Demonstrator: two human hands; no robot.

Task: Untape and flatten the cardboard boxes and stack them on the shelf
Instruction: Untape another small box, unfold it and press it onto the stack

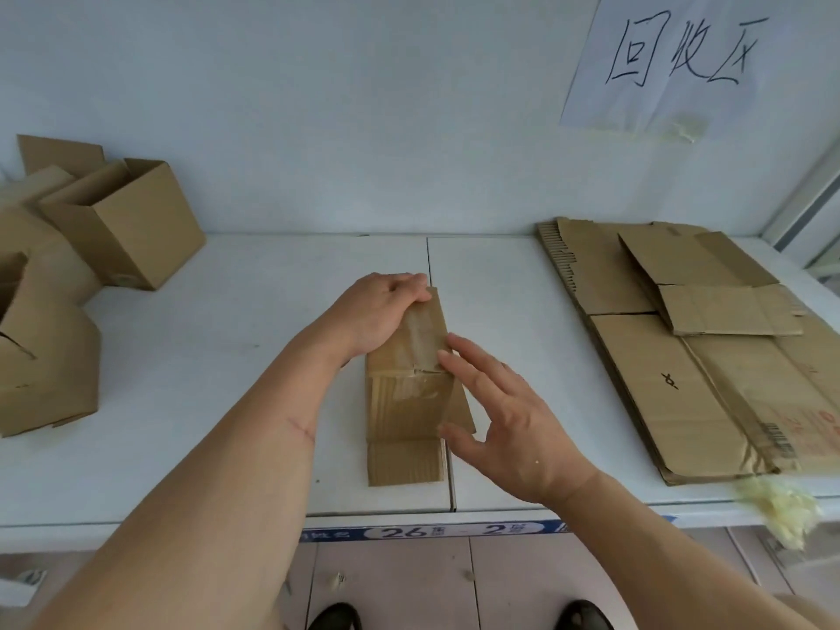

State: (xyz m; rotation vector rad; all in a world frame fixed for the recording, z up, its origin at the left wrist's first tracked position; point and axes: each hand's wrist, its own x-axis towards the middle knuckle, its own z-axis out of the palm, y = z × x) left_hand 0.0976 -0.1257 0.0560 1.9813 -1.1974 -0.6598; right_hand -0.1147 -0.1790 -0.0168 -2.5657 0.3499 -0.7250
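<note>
Fingers of the left hand (379,311) curl over the far end of the flattened box (411,388) and grip it; fingers of the right hand (502,413) are spread and straight, with the tips touching the box's right edge.

Room and surface, largest first:
- White wall (363,106): runs behind the whole shelf.
- White shelf (204,379): two panels meet at a seam that runs front to back, partly under the box. The front edge carries a blue label strip (432,532) reading "26" and "2".
- Stack of flattened boxes (691,356): lies on the right part of the shelf, well apart from the hands. The top sheets are smaller than those beneath.
- Unflattened boxes (91,247): grouped at the left, one open and tilted.
- Paper sign (682,61): handwritten, taped to the wall at upper right.
- Flattened box: lies at the shelf centre, long axis front to back, with clear tape on its middle.
- Wad of pale tape (779,509): sits at the shelf's front edge, lower right.
- Dark shoes (336,618): stand on the tiled floor (409,579) below.
</note>
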